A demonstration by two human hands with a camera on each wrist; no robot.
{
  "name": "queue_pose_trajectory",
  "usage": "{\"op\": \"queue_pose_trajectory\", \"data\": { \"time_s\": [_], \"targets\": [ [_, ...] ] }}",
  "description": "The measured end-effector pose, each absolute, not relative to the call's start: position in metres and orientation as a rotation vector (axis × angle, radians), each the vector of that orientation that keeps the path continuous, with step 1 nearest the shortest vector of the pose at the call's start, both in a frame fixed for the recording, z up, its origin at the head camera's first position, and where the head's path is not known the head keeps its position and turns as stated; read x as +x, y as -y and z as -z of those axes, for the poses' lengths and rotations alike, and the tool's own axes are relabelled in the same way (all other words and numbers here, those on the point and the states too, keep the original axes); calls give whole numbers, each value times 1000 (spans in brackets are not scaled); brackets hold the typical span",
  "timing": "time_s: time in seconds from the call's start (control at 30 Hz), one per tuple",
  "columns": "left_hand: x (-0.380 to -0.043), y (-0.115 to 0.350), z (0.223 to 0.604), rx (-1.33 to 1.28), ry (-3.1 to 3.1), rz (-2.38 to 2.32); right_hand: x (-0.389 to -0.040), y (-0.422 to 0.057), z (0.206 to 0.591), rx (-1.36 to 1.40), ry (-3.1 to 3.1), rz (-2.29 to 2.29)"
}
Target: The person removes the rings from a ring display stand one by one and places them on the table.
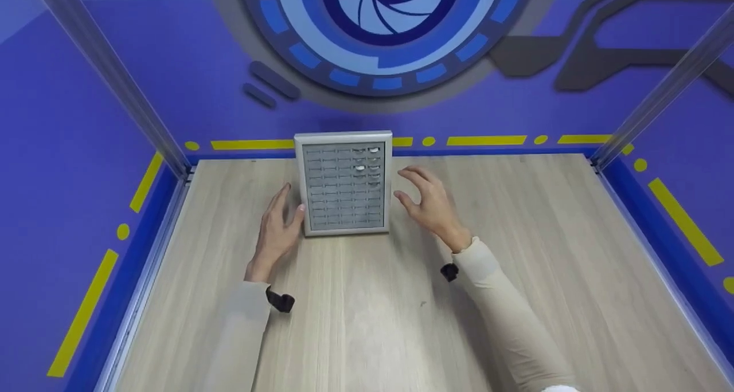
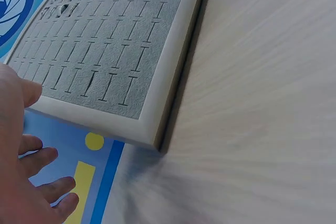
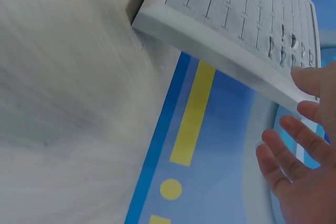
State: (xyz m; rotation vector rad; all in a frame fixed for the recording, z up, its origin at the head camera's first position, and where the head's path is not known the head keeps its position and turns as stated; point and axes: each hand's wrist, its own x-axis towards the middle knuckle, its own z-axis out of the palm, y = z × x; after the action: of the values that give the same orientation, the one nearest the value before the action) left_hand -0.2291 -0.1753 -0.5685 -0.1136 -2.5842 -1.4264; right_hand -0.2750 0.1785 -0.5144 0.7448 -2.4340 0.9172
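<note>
A ring display tray [image 1: 344,197] with a pale frame and a grey slotted pad stands upright on the table, close to the back wall. Several rings [image 1: 367,165] sit in slots at its upper right; the other slots look bare. My left hand [image 1: 276,234] is at the tray's left side, fingers extended, its thumb close to the frame; whether it touches I cannot tell. To the right of the tray, my right hand [image 1: 430,203] hovers apart from the frame with relaxed, slightly bent fingers. In the right wrist view the rings [image 3: 291,45] lie near my thumb.
Pale wood tabletop [image 1: 367,323] extends in front and to both sides. A blue-purple wall [image 1: 172,82] with yellow dashes rises behind it. Metal posts [image 1: 114,65] stand at the back corners, and a dark band [image 1: 280,300] is on each wrist.
</note>
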Motion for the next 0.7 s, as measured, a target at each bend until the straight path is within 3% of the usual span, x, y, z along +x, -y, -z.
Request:
{"op": "queue_pose_trajectory", "data": {
  "time_s": [0.7],
  "targets": [
    [-231,160,592,-85,2470,1644,-279,-129,523,801,2389,-907]
  ]
}}
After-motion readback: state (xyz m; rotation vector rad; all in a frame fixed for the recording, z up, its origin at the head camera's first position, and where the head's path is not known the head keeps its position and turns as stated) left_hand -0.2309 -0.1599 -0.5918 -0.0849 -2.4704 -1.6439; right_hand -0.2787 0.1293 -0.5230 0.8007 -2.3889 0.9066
